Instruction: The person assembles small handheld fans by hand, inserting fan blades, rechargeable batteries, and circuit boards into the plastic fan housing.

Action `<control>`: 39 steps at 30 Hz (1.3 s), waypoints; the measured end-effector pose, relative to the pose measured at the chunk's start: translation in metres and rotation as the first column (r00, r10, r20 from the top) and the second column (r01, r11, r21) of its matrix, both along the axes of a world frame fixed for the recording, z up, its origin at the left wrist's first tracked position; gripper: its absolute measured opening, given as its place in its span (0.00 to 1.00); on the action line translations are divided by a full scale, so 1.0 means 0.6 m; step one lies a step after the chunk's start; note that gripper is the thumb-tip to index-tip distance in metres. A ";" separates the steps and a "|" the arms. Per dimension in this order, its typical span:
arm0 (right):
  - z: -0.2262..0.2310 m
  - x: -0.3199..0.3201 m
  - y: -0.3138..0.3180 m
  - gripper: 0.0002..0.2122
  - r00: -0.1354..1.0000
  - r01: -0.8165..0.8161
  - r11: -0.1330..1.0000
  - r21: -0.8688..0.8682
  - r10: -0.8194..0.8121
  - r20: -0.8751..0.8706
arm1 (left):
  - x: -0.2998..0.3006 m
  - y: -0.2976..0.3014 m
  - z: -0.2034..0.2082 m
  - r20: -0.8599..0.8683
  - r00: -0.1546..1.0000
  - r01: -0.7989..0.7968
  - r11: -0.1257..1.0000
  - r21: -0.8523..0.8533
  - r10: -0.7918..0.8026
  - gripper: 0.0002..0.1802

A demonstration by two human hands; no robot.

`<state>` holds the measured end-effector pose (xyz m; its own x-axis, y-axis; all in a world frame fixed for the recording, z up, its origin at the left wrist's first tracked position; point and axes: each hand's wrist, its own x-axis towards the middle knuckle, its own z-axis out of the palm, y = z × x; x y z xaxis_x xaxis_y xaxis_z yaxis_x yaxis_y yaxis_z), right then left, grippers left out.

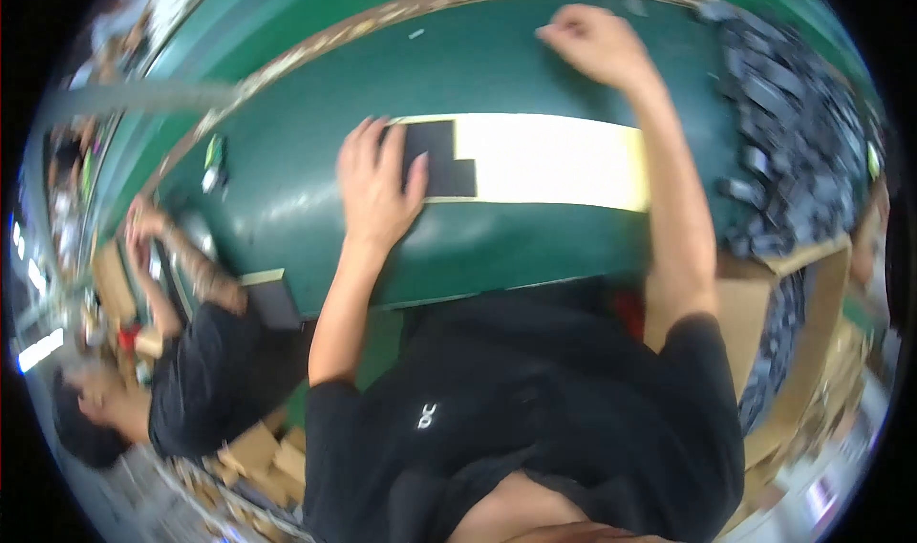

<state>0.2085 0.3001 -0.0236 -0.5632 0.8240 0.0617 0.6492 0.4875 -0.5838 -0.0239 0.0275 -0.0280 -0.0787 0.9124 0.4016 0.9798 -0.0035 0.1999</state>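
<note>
A long pale yellow strip [554, 161] lies flat across the green work table, bright with glare. Flat black pieces [441, 166] cover its left end, leaving a stepped edge. My left hand [377, 185] rests on that end, its fingers stretched out and the thumb apart, against the black pieces. Beyond the strip, to the right, my right hand [597, 42] is over the table with its fingers curled together. Whatever its fingertips may hold is too small and blurred to make out.
A heap of dark grey parts [788, 123] covers the table's right end. Below it stands an open cardboard box [812, 285] with similar parts. A small green-and-white object [215, 164] lies at left. A co-worker in a dark shirt [205, 381] works at the left, arms at the table.
</note>
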 end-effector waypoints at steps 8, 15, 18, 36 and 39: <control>0.058 -0.060 -0.214 0.13 0.903 -0.408 0.913 0.028 0.398 0.163 | -0.025 -0.016 -0.003 -0.232 0.968 -0.090 0.995 0.052 0.100 0.24; -0.032 -0.040 -0.277 0.22 0.948 -0.274 0.866 0.417 0.317 -0.037 | -0.039 0.040 0.023 -0.301 0.948 -0.160 0.971 -0.175 0.102 0.27; -0.051 -0.058 -0.276 0.17 0.927 -0.229 0.899 0.372 0.318 -0.199 | -0.032 0.067 0.043 -0.130 0.991 -0.019 0.968 -0.251 -0.014 0.23; -0.056 -0.075 -0.257 0.09 0.907 -0.180 0.915 0.361 0.297 -0.299 | -0.062 0.086 0.048 0.457 0.867 0.350 0.896 -0.273 -0.200 0.31; -0.028 -0.045 -0.270 0.09 0.930 -0.081 0.917 0.390 0.210 -0.301 | -0.041 0.089 0.057 0.415 0.897 0.303 0.898 -0.320 -0.155 0.33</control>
